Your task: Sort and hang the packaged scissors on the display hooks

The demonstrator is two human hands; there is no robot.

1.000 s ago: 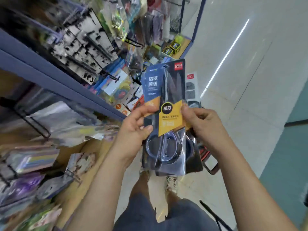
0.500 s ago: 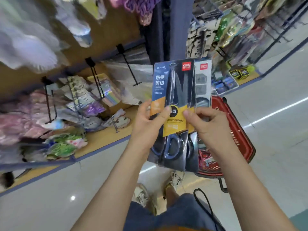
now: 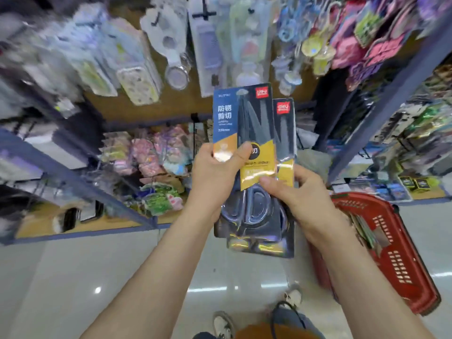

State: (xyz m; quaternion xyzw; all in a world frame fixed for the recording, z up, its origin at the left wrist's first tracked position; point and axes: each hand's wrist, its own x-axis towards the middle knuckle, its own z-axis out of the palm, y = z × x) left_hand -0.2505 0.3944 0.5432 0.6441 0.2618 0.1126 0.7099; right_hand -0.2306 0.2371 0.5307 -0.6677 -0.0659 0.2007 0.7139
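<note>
Blue-and-yellow carded scissors packs (image 3: 244,118): pale glossy floor (image 3: 73,277) open at seven (red plastic basket (image 3: 396,253) at four). Left hand (image 3: 215,177) and right hand (image 3: 300,199) grip their sides.

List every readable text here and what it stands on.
"防锈剪切": front pack, blue panel.
"刃": its black circle, partly under the left hand thumb.
Too blurred: the red logos on it and the rear pack, number lines, yellow small print, shelf goods.
</note>
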